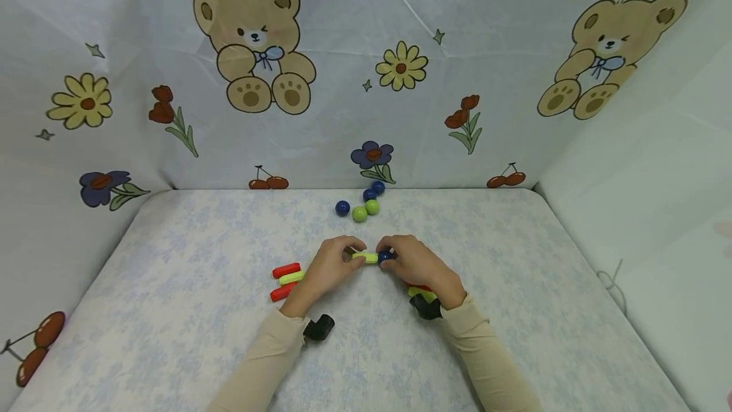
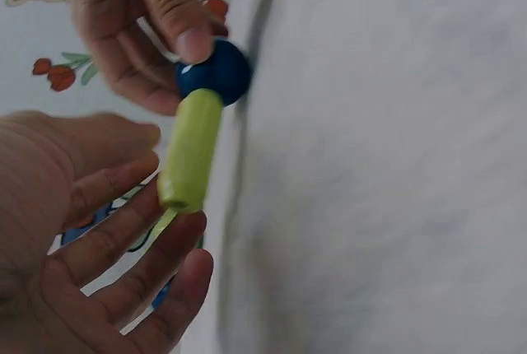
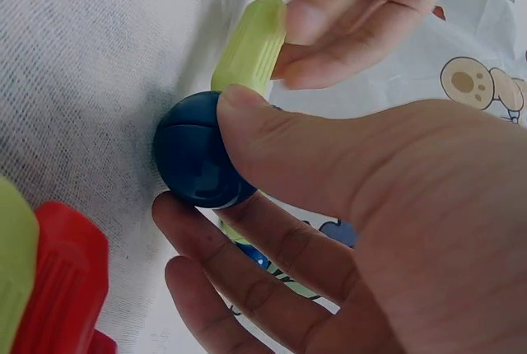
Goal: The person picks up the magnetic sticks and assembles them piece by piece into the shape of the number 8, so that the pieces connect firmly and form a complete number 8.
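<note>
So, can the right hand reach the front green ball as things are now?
Probably yes: in the head view, only bare tabletop shows between the right hand and the front green ball. Its grip is on a blue ball, though, so it should likely release that first.

table (image 1: 503,240) | blue balls (image 1: 342,208) | green balls (image 1: 359,213) | red rods (image 1: 286,270) | yellow-green rods (image 1: 291,278)

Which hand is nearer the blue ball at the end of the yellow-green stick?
Right. The right hand holds the blue ball between thumb and fingers; the left hand is farther off, by the other end of the yellow-green stick.
</note>
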`<move>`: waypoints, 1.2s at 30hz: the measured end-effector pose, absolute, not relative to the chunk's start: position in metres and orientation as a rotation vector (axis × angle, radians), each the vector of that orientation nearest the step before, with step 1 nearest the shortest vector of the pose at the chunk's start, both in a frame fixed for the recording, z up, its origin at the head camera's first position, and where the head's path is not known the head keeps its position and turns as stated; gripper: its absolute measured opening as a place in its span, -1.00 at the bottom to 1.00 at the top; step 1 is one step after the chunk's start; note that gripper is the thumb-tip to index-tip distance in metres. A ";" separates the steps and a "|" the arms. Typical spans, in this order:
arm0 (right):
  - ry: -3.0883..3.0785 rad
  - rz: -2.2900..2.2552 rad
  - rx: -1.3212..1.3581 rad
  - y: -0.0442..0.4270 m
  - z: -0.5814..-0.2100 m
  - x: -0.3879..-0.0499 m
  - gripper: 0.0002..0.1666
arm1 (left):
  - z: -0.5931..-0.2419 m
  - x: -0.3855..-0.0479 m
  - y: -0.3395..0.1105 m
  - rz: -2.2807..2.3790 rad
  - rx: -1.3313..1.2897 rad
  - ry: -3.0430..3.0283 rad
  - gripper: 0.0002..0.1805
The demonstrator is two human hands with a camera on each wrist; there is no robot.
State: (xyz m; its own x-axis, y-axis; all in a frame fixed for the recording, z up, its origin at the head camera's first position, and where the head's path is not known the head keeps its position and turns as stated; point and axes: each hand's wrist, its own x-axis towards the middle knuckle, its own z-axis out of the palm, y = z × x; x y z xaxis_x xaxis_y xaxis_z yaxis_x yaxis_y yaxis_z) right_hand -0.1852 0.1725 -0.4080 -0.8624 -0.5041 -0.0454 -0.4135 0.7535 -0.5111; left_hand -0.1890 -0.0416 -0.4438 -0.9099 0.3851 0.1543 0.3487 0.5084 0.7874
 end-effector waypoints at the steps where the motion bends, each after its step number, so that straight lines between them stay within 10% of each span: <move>1: 2.769 -0.743 -0.734 0.173 -0.408 -0.186 -0.74 | -0.441 -0.190 -0.044 1.408 0.632 2.689 -0.77; 24: 2.774 -0.702 -0.693 0.172 -0.411 -0.189 -0.74 | -0.410 -0.279 -0.052 0.841 0.564 2.834 -0.43; 36: 2.767 -0.706 -0.698 0.174 -0.412 -0.188 -0.71 | -0.423 -0.271 -0.070 0.759 0.607 2.807 -0.57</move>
